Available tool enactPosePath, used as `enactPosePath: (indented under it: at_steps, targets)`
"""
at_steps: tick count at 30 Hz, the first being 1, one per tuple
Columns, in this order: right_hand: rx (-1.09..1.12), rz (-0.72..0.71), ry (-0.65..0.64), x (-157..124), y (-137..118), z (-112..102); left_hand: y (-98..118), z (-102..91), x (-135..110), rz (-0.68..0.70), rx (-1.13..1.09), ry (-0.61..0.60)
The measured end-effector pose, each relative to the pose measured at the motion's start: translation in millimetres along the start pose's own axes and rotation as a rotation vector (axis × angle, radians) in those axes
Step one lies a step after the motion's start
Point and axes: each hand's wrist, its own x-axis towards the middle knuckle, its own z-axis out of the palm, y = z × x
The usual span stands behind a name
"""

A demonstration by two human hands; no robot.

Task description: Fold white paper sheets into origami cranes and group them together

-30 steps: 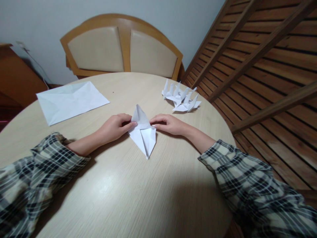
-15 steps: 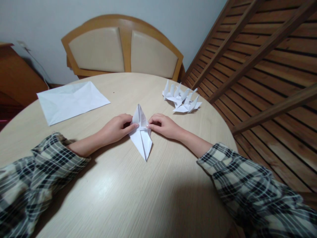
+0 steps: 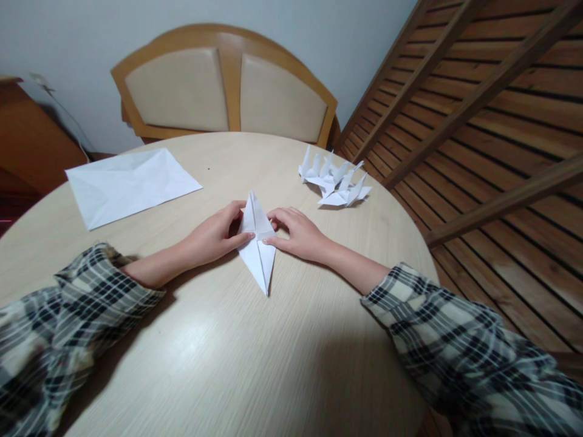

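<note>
A white folded origami paper [image 3: 262, 261], shaped like a long diamond with a centre crease, lies on the table between my hands, one tip pointing toward me. From the left, my left hand [image 3: 221, 233] grips its edge, thumb on top and fingers partly hidden behind it. On the other side, my right hand [image 3: 298, 233] has its thumb pressed on the paper's right half near the middle, its fingers curled at the far edge. Several folded paper cranes [image 3: 334, 180] stand in a cluster beyond my right hand.
A creased white paper sheet [image 3: 134, 188] lies flat at the table's far left. The round wooden table [image 3: 191, 370] has a padded chair [image 3: 232, 36] behind it. Wooden slats [image 3: 492, 121] rise along the right side. A brown cabinet [image 3: 36, 133] stands at the left.
The paper's right flap, partly lifted before, now lies flatter, making the diamond narrower and more even. My right thumb has shifted slightly inward and down onto the paper.
</note>
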Motion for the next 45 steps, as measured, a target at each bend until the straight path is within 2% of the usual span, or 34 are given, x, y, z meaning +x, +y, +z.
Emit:
enactPosePath:
  at_steps: [4, 8, 12, 16, 21, 33, 37, 41, 45]
  targets:
    - [0.027, -0.013, 0.029, -1.8, 1.1, 1.3, -3.6, 3.1, -2.2, 0.044, -0.026, 0.097]
    - [-0.045, -0.056, 0.051, -5.0, 1.7, 2.9, 0.4, 2.9, -5.4, 0.105, 0.253, 0.207]
    - [-0.194, -0.070, -0.016, -8.1, -2.0, 1.0, 6.1, 6.0, -7.8, 0.140, 0.441, 0.125]
    - [-0.291, -0.077, -0.127, -8.5, -6.3, -1.6, 6.6, 9.8, -6.6, 0.162, 0.430, 0.094]
    - [-0.288, -0.028, -0.200, -8.2, -9.5, -4.7, 8.1, 10.1, -4.4, 0.130, 0.403, 0.081]
    - [-0.343, 0.032, -0.137, -15.0, -14.7, -15.0, 17.5, 16.8, -3.1, 0.096, 0.241, 0.081]
    - [-0.375, 0.027, -0.089, -14.2, -11.7, -16.3, 17.9, 16.0, 0.1, 0.088, 0.319, 0.117]
    - [-0.415, 0.056, -0.078, -15.0, -14.2, -19.0, 24.5, 6.8, 6.4, 0.045, 0.475, 0.149]
    - [-0.483, 0.075, -0.095, -18.0, -19.3, -20.4, 34.0, -3.5, 7.5, 0.017, 0.544, 0.012]
